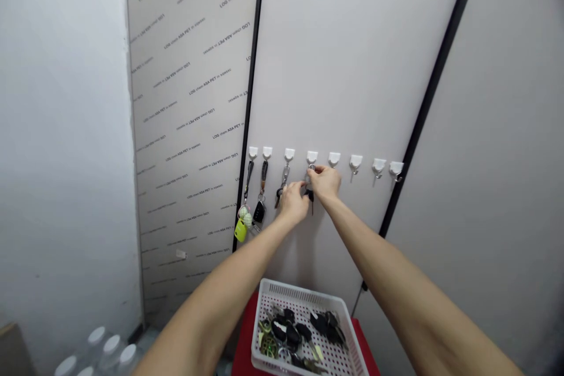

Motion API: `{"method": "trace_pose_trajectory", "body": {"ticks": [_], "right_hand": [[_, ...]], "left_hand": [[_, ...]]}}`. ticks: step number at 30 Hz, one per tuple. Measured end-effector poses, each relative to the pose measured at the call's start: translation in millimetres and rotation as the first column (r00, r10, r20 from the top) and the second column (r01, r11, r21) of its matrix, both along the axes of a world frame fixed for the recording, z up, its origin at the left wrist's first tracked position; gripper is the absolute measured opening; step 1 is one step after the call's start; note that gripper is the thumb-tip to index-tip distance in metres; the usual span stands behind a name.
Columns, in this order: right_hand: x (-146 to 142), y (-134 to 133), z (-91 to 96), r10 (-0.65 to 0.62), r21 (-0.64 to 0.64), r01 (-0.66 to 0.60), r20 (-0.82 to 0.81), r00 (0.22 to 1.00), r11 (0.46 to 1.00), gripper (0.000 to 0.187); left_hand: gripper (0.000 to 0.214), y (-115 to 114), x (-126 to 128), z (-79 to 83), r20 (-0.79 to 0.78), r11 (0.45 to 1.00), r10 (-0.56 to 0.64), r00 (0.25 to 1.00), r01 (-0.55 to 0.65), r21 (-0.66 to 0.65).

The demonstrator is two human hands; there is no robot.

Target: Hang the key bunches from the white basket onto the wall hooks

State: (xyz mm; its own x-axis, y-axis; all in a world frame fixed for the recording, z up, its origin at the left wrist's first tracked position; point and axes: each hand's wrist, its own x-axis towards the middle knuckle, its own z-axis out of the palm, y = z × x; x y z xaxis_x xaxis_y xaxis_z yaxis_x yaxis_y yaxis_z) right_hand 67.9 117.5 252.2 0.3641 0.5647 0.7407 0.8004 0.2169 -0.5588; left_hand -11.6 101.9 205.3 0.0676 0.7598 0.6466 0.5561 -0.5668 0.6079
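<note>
A row of white hooks [333,158] runs across a pale cabinet door. My right hand [325,182] pinches a key ring right under the fourth hook [312,157]. Just to its left, my left hand [294,201] is closed around the dark key bunch [310,195] hanging from that ring. Three key sets hang on the hooks further left: one with a yellow-green tag [240,230], one with a black fob [259,211], one on a metal clip [284,179]. The hooks to the right are bare.
A white perforated basket [268,299] with several more keys and fobs sits on a red surface [245,341] below my arms. Clear bottles with white caps [110,346] stand at the lower left. A film-covered panel [189,111] stands left of the door.
</note>
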Motion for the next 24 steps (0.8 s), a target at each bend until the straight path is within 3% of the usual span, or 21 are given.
{"method": "trace_pose_trajectory", "body": {"ticks": [6, 11, 15, 17, 19, 21, 24], "right_hand": [[-2, 4, -0.3, -0.077, -0.083, 0.087, 0.111, 0.991, 0.993, 0.025], [5, -1, -10.7, -0.052, -0.062, 0.059, 0.112, 0.992, 0.996, 0.031], [19, -16, -47.9, 0.032, -0.03, -0.029, 0.103, 0.994, 0.999, 0.033], [25, -30, -79.7, 0.112, -0.118, -0.096, 0.131, 0.985, 0.988, 0.029], [29, -47, -117.9, 0.219, -0.31, -0.165, 0.145, 0.965, 0.936, 0.026], [31, -66, -157.3, 0.344, -0.537, -0.231, 0.119, 0.932, 0.811, 0.024], [30, -89, -205.3, 0.491, -0.738, -0.276, 0.086, 0.867, 0.616, 0.023]], "left_hand": [[0.035, 0, 1, -8.0, -0.076, 0.999, -0.02, 0.997, 0.016, -0.05], [0.033, -7, -11, -34.4, -0.113, 0.993, -0.069, 0.991, 0.058, -0.101], [0.033, -18, -28, -74.1, -0.174, 0.981, -0.134, 0.976, 0.106, -0.163], [0.032, -24, -37, -99.4, -0.231, 0.968, -0.165, 0.959, 0.113, -0.223], [0.03, -31, -44, -125.8, -0.315, 0.947, -0.215, 0.924, 0.119, -0.297], [0.029, -38, -51, -149.8, -0.421, 0.923, -0.284, 0.861, 0.128, -0.362], [0.027, -48, -55, -175.1, -0.579, 0.903, -0.357, 0.733, 0.113, -0.414]]}}
